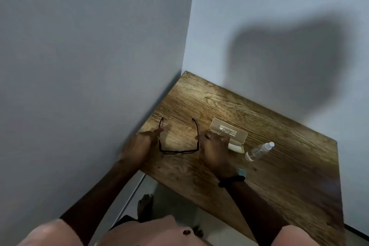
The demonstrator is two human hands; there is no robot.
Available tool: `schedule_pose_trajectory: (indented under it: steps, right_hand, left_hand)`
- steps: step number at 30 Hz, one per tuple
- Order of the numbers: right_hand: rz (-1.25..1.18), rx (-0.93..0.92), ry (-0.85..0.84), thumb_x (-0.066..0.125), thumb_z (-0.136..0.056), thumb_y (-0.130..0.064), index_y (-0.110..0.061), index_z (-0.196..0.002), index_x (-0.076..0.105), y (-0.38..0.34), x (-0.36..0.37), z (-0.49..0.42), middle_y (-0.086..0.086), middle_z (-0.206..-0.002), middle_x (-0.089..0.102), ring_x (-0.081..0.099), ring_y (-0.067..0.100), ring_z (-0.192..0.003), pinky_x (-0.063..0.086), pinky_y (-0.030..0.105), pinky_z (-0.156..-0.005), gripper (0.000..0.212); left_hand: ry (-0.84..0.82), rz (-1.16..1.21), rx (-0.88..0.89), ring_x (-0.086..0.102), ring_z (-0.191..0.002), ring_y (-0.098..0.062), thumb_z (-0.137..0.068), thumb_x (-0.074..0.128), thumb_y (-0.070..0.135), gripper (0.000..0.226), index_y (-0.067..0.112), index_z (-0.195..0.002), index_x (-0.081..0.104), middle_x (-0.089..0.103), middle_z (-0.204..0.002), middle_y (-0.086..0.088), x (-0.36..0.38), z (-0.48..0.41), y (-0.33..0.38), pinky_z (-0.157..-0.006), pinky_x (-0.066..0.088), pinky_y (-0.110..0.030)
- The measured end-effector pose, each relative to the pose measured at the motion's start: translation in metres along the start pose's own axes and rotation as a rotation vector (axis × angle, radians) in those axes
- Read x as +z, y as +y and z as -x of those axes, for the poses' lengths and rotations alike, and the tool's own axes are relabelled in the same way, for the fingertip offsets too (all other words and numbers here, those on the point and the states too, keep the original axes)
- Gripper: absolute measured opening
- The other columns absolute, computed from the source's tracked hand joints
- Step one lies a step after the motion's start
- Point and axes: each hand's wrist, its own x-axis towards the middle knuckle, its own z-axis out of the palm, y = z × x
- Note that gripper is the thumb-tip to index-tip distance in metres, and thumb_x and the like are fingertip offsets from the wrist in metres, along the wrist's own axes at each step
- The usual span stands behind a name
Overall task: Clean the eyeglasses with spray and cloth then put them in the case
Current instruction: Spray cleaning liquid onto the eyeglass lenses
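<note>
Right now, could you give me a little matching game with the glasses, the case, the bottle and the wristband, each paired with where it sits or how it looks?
1 glasses
2 case
3 bottle
4 wristband

a clear, white cap, furthest right
b black, round the right wrist
c dark frame, between the left hand and right hand
d pale beige, printed lettering

Pairs: 1-c, 2-d, 3-a, 4-b.

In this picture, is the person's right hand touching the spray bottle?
Apart. The head view shows the right hand beside the eyeglasses, while the spray bottle is further right. Part of the case and bare table show between them.
</note>
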Motion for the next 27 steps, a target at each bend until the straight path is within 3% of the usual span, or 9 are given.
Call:
schedule_pose_trajectory:
  steps: [3, 5, 12, 14, 17, 21, 24, 27]
  right_hand:
    - [0.030, -0.018, -0.095, 0.060, -0.089, -0.017, -0.030, -0.127, 0.065, -0.001, 0.001, 0.004, -0.003, -0.123, 0.062, 0.058, 0.021, -0.116, 0.024, 0.044, -0.097, 0.040]
    - [0.053, -0.006, -0.128, 0.060, -0.089, -0.016, -0.032, -0.128, 0.064, 0.001, 0.003, 0.005, -0.002, -0.123, 0.062, 0.056, 0.021, -0.118, 0.021, 0.042, -0.096, 0.042]
    - [0.065, -0.029, -0.124, 0.060, -0.088, -0.016, -0.031, -0.117, 0.070, -0.002, 0.009, 0.004, -0.005, -0.114, 0.070, 0.061, 0.023, -0.108, 0.022, 0.041, -0.088, 0.035]
    - [0.065, -0.036, -0.113, 0.060, -0.087, -0.015, -0.031, -0.117, 0.070, -0.001, 0.008, 0.004, -0.006, -0.115, 0.071, 0.061, 0.023, -0.108, 0.021, 0.040, -0.086, 0.035]
    - [0.057, -0.044, -0.089, 0.059, -0.087, -0.013, -0.030, -0.117, 0.070, 0.000, 0.004, 0.003, -0.006, -0.116, 0.071, 0.061, 0.025, -0.109, 0.020, 0.039, -0.087, 0.036]
    - [0.013, -0.029, 0.035, 0.064, -0.081, -0.004, -0.028, -0.106, 0.073, 0.003, -0.007, -0.004, -0.007, -0.103, 0.075, 0.064, 0.027, -0.096, 0.022, 0.039, -0.081, 0.037]
    - [0.000, -0.024, 0.148, 0.070, -0.079, -0.003, -0.030, -0.103, 0.074, 0.007, -0.022, -0.012, -0.009, -0.095, 0.075, 0.062, 0.023, -0.087, 0.013, 0.035, -0.072, 0.037]
    - [0.013, -0.022, 0.206, 0.074, -0.074, -0.001, -0.030, -0.101, 0.075, 0.011, -0.034, -0.019, -0.007, -0.091, 0.075, 0.064, 0.024, -0.085, 0.016, 0.035, -0.072, 0.040]
  left_hand:
    - [-0.082, -0.014, -0.036, 0.070, -0.107, -0.032, -0.104, 0.052, 0.016, 0.062, 0.044, -0.156, 0.032, 0.068, -0.133, -0.006, 0.004, 0.013, -0.003, -0.084, 0.058, -0.043]
    - [-0.196, 0.020, -0.034, 0.062, -0.127, -0.026, -0.104, 0.050, 0.013, 0.064, 0.047, -0.155, 0.033, 0.055, -0.150, -0.001, 0.010, 0.020, -0.007, -0.101, 0.054, -0.040]
    - [-0.274, -0.041, 0.010, 0.056, -0.134, -0.029, -0.098, 0.060, 0.017, 0.057, 0.032, -0.151, 0.047, 0.054, -0.151, -0.005, 0.029, 0.018, -0.014, -0.106, 0.051, -0.042]
    - [-0.251, -0.071, 0.037, 0.061, -0.128, -0.033, -0.094, 0.067, 0.018, 0.055, 0.027, -0.147, 0.054, 0.061, -0.144, -0.009, 0.029, 0.016, -0.015, -0.101, 0.055, -0.045]
    - [-0.171, -0.080, 0.124, 0.073, -0.103, -0.037, -0.076, 0.082, 0.006, 0.053, 0.016, -0.126, 0.070, 0.074, -0.118, -0.013, 0.028, 0.012, -0.019, -0.078, 0.064, -0.048]
    - [-0.001, -0.093, 0.206, 0.076, -0.091, -0.032, -0.077, 0.067, 0.005, 0.043, 0.013, -0.119, 0.073, 0.076, -0.110, -0.010, 0.013, 0.000, -0.016, -0.069, 0.063, -0.038]
    - [0.088, -0.064, 0.209, 0.075, -0.084, -0.033, -0.085, 0.070, 0.004, 0.038, 0.013, -0.122, 0.070, 0.076, -0.107, -0.010, 0.003, -0.011, -0.010, -0.061, 0.058, -0.034]
    - [0.170, -0.054, 0.227, 0.072, -0.079, -0.034, -0.094, 0.055, 0.021, 0.032, 0.019, -0.126, 0.061, 0.075, -0.106, -0.009, -0.003, -0.020, -0.004, -0.054, 0.057, -0.035]
